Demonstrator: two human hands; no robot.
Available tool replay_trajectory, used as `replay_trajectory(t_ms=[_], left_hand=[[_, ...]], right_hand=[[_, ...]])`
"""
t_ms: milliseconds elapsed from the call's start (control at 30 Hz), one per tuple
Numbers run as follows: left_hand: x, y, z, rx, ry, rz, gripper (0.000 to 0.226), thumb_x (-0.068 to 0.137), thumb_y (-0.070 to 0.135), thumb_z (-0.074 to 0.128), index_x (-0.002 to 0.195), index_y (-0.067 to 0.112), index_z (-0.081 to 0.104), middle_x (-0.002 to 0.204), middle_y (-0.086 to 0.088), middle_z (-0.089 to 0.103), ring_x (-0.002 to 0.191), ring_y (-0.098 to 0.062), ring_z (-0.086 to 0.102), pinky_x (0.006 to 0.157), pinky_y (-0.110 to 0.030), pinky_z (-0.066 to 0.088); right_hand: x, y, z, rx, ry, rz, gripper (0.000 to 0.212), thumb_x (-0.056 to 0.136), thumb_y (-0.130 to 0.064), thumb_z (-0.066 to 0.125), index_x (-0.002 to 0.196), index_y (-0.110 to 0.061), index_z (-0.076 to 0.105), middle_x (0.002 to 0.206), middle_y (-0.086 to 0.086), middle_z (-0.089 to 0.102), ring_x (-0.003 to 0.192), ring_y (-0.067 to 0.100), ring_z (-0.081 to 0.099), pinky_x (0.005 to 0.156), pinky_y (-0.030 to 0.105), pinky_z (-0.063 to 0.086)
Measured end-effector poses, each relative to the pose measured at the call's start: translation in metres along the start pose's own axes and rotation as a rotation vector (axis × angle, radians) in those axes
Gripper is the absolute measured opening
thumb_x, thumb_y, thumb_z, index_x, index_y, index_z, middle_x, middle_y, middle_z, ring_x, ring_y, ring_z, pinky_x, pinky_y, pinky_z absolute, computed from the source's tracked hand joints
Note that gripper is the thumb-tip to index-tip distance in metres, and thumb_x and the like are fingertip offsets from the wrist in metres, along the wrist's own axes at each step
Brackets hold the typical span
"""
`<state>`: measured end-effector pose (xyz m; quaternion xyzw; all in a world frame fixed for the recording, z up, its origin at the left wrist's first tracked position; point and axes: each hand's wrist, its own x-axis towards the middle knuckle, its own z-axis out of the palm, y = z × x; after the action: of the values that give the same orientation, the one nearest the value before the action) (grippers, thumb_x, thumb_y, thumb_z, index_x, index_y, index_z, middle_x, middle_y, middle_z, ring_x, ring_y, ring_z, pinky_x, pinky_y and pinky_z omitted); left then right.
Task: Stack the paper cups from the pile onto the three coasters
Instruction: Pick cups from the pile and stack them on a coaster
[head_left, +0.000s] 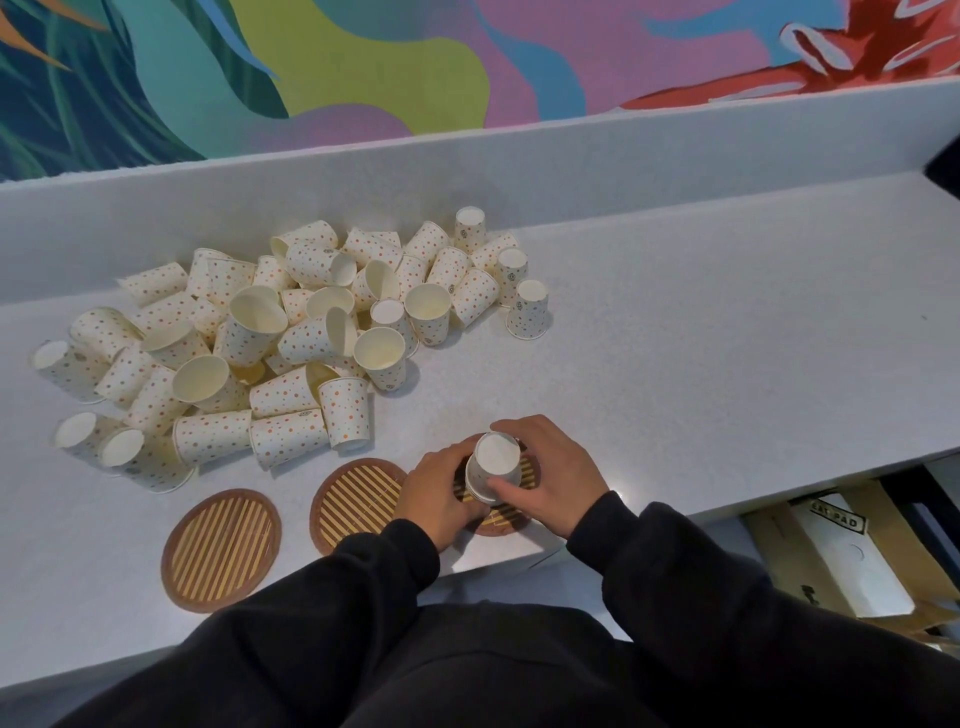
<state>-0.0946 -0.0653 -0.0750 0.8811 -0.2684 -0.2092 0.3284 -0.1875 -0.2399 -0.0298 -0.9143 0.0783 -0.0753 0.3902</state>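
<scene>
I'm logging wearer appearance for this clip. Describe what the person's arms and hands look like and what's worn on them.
Both arms are covered by long, loose black sleeves of a soft, plain fabric with no visible logos or markings, ending at the wrists. The left hand and right hand are bare: no gloves, and no rings, watch or bracelets are visible.

Both hands meet close together in front of the body, forearms in dark sleeves angling inward. The left hand (439, 496) curls its fingers around from the left, while the right hand (553, 478) cups from the right, thumb forward, fingers bent over the top.
</scene>
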Motion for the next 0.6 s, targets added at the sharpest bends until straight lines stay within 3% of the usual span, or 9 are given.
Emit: replay_trajectory(t_ms=[133, 267, 367, 500, 600], left_hand=[[0.001, 0.002, -0.002, -0.009, -0.017, -0.019, 0.079, 0.074, 0.032, 0.088, 0.142, 0.036, 0.049, 0.133, 0.011, 0.061, 0.109, -0.004, 0.044, 0.101, -0.031, 0.041], [0.000, 0.006, -0.007, -0.027, -0.057, -0.021, 0.083, 0.074, 0.026, 0.087, 0.146, 0.036, 0.046, 0.134, 0.013, 0.058, 0.115, -0.005, 0.047, 0.102, -0.028, 0.039], [0.006, 0.001, -0.022, -0.058, -0.121, -0.058, 0.085, 0.076, 0.015, 0.084, 0.149, 0.032, 0.042, 0.138, 0.010, 0.058, 0.115, -0.006, 0.056, 0.101, -0.025, 0.046], [0.031, 0.010, -0.067, -0.112, -0.031, -0.089, 0.048, 0.093, 0.013, 0.070, 0.135, 0.031, 0.055, 0.117, 0.012, 0.063, 0.099, -0.004, 0.064, 0.081, -0.017, 0.053], [0.070, 0.025, -0.102, 0.069, 0.116, 0.082, 0.042, 0.093, 0.021, 0.069, 0.133, 0.028, 0.058, 0.118, 0.009, 0.064, 0.100, -0.007, 0.062, 0.090, -0.030, 0.054]], right_hand=[[0.004, 0.000, -0.001, 0.013, -0.009, 0.001, 0.062, 0.082, -0.055, 0.078, 0.136, -0.035, 0.055, 0.125, -0.016, 0.058, 0.111, -0.001, 0.055, 0.098, 0.030, 0.051], [0.007, 0.000, -0.015, 0.064, -0.057, 0.045, 0.084, 0.072, -0.060, 0.082, 0.145, -0.040, 0.047, 0.125, -0.019, 0.056, 0.108, -0.001, 0.055, 0.096, 0.022, 0.048], [0.021, 0.003, -0.034, 0.179, 0.039, 0.092, 0.065, 0.078, -0.056, 0.081, 0.136, -0.040, 0.056, 0.119, -0.020, 0.062, 0.106, 0.004, 0.061, 0.090, 0.025, 0.051], [0.065, 0.012, -0.059, 0.218, 0.186, 0.184, 0.044, 0.086, -0.042, 0.081, 0.124, -0.031, 0.064, 0.112, -0.012, 0.067, 0.099, 0.006, 0.064, 0.086, 0.031, 0.056], [0.108, 0.023, -0.064, 0.174, 0.271, 0.252, 0.048, 0.084, -0.035, 0.084, 0.126, -0.028, 0.061, 0.118, -0.007, 0.064, 0.101, 0.011, 0.062, 0.091, 0.036, 0.057]])
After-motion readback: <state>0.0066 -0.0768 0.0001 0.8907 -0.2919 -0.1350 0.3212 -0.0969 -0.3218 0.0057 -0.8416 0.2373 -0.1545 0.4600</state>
